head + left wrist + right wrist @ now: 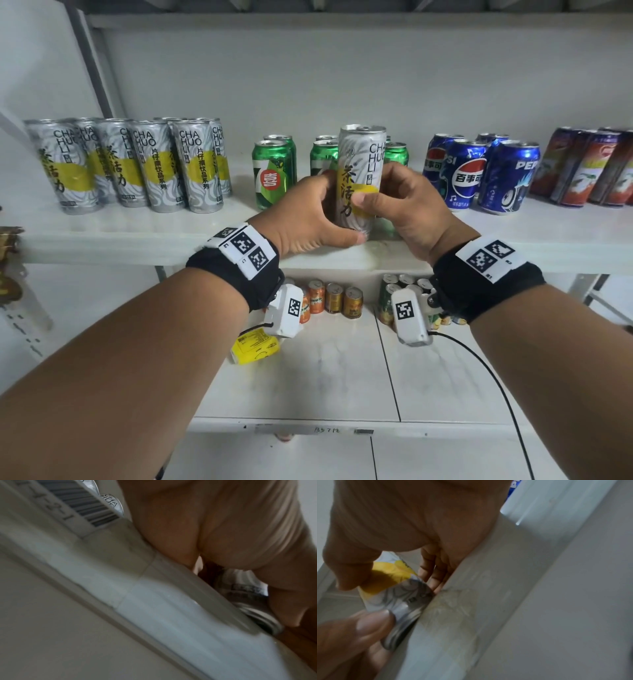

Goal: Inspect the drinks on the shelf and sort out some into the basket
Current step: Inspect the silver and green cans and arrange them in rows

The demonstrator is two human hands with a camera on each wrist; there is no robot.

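A tall silver can with a yellow band and "CHA HUO LI" lettering stands upright between both hands, in front of the green cans. My left hand grips its lower left side, with the thumb across the base. My right hand grips its right side, with the thumb pressed on the yellow band. The can's base shows under my left palm, close to the shelf's front edge. In the right wrist view the can sits between my right thumb and curled fingers. No basket is in view.
On the white shelf stand several matching silver cans at left, green cans behind my hands, blue Pepsi cans and red cans at right. On the lower shelf are small orange cans and a yellow pack.
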